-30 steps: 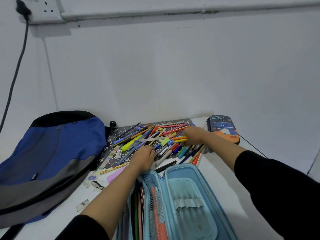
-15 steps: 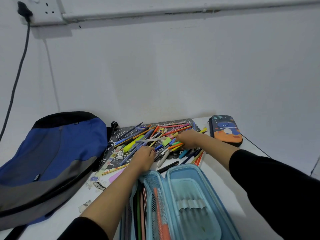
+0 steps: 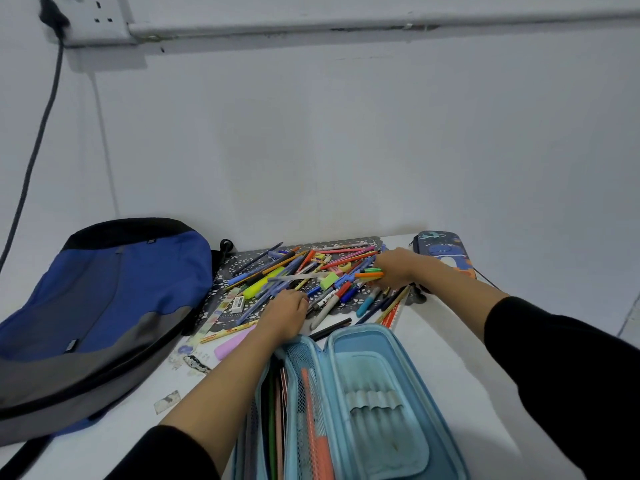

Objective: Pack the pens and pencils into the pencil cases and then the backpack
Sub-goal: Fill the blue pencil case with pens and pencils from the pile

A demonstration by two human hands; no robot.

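Fingers (image 3: 300,301) of the left hand (image 3: 284,315) are curling onto the pens (image 3: 294,268) just past the open case (image 3: 377,393); any grip cannot be told. Farther on, the right hand (image 3: 398,266) is pinching orange and green pens. The backpack (image 3: 114,292) is lying left, a shut case (image 3: 443,247) far right on the counter (image 3: 450,341).

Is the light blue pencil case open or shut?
Open: the light blue pencil case lies spread, mesh pocket and elastic loops exposed.
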